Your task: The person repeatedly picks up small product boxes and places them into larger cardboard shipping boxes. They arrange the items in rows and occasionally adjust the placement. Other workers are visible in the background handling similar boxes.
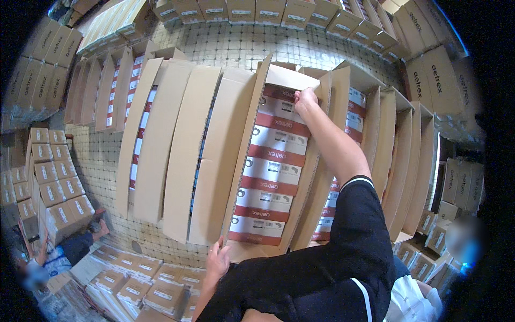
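A long brown carton (300, 214) stands open in front of me. Inside it a row of white and red shoe boxes (273, 167) runs from near to far. At the far end my right hand (305, 100) is closed on the carton's short end flap (287, 77), thumb and fingers pinching its edge. My left hand (217, 260) is at the near left corner, its fingers closed at the lower tip of the long left flap (248, 145). That flap stands raised and leans left.
Left of it, cartons with folded-over flaps (182, 155) stand close by; open cartons (394, 161) line the right. More cartons (268, 9) stand across the tiled floor (225, 40). Small brown boxes (147, 282) are stacked near left. Another person (70, 257) sits at far left.
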### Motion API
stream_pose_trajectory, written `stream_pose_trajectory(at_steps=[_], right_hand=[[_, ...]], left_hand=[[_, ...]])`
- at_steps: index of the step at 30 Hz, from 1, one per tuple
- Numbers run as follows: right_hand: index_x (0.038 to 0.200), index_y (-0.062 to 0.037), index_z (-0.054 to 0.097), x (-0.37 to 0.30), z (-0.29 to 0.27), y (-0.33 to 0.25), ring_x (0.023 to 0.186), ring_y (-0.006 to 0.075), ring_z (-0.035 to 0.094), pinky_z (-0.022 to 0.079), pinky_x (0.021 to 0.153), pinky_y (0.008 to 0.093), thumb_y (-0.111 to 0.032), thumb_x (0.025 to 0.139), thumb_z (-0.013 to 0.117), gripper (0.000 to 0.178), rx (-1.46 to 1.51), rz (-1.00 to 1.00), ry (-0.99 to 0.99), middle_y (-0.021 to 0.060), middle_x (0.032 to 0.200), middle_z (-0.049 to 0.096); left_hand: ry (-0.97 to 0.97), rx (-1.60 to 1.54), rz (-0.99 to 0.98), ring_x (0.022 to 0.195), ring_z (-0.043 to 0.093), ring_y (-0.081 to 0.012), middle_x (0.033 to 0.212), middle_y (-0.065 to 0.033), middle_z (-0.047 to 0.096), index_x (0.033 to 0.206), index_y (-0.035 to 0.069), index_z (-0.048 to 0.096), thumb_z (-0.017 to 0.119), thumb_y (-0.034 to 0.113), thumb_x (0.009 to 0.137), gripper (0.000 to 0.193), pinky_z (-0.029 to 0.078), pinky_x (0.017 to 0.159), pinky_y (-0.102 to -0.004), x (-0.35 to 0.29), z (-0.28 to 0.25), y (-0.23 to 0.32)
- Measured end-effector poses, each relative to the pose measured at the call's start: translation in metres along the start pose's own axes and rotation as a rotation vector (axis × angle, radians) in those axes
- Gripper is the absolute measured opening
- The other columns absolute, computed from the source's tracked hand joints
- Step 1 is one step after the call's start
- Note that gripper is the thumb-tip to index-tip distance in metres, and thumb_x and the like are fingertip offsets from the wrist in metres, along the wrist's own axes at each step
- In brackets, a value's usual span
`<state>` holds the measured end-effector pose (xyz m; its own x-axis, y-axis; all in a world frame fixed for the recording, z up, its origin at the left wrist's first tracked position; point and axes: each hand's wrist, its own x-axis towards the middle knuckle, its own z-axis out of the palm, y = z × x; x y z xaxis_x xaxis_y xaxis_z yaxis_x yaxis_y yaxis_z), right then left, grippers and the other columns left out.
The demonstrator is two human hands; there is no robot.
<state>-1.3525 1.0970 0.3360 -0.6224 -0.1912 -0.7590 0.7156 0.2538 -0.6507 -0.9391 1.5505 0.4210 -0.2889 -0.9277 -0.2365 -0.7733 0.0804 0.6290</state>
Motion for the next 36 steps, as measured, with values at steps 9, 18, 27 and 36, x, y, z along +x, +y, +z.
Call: stream_pose_trajectory(at_steps=[9,18,27,36], right_hand=[[0.107,0.0022,0.057,-0.012,0.035,-0.075,0.060,0.0183,0.061,0.051,0.055,0.0310,-0.046,0.097,0.047,0.050,0.054,-0.171,-0.251,0.0143,0.086,0.067],[0.099,-0.0029,0.066,-0.210,-0.220,0.117,0.082,0.0284,0.066,0.052,0.073,0.0419,-0.027,0.096,0.057,0.026,-1.020,-0.923,-1.635,0.0165,0.091,0.067],[0.099,-0.0042,0.065,-0.312,-0.351,0.175,0.087,0.0323,0.065,0.051,0.077,0.0413,-0.032,0.093,0.059,0.029,-1.126,-0.571,-1.386,0.0159,0.094,0.067],[0.102,-0.0069,0.064,-0.369,-0.318,0.215,0.089,0.0300,0.063,0.052,0.078,0.0406,-0.028,0.089,0.063,0.025,-1.199,-1.110,-1.159,0.0113,0.096,0.064]], left_hand=[[-0.002,-0.022,-0.022,0.109,0.057,-0.0392,0.130,-0.0189,0.053,0.118,0.018,0.056,0.058,0.000,0.077,0.044,0.049,0.088,-0.0455,-0.002,-0.001,-0.004],[0.013,0.038,0.091,0.110,0.056,-0.0384,0.128,-0.0189,0.054,0.125,0.018,0.055,0.058,0.004,0.082,0.045,0.049,0.088,-0.0459,0.005,-0.004,-0.001],[0.031,-0.155,0.168,0.116,0.054,-0.0364,0.132,-0.0186,0.052,0.140,0.010,0.043,0.065,0.019,0.085,0.059,0.048,0.092,-0.0428,0.000,-0.011,-0.021],[0.131,0.279,-0.066,0.141,0.022,-0.0419,0.152,-0.0233,0.020,0.149,0.008,0.027,0.080,0.046,0.070,0.102,0.029,0.109,-0.0537,-0.017,-0.076,-0.125]])
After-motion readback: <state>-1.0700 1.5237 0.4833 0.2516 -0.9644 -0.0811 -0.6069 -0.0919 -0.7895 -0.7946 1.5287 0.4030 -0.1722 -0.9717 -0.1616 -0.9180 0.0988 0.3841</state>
